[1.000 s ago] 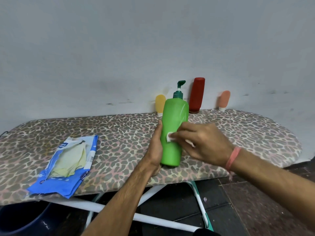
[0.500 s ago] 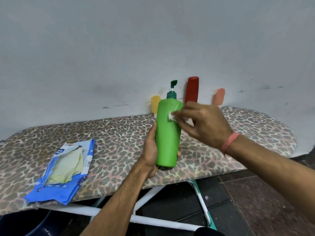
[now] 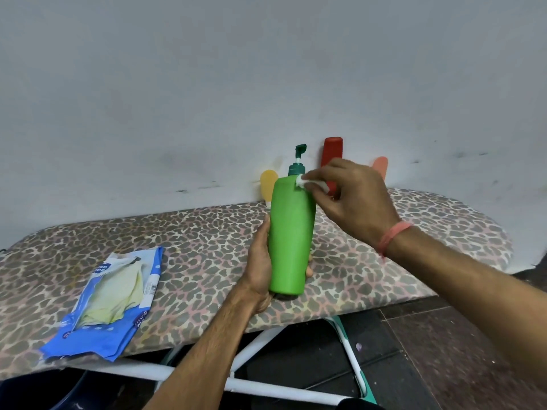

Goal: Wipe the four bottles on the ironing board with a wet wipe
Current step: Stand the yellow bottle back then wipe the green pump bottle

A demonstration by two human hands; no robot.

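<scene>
Head view: wet wipe (image 3: pixel 300 181) in right hand (image 3: pixel 352 199) pinch, now higher at green bottle (image 3: pixel 291 235) shoulder, left hand (image 3: pixel 260 261) grip unchanged

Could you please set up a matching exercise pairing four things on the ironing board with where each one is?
Things:
1. green pump bottle
2. wet wipe
3. blue wipes packet
4. yellow bottle

Places:
A. standing by the wall, behind the green one
B. lying flat towards the board's left end
C. gripped upright in the left hand
D. pinched in the right hand, at the bottle's shoulder

Pairs: 1-C, 2-D, 3-B, 4-A
</scene>
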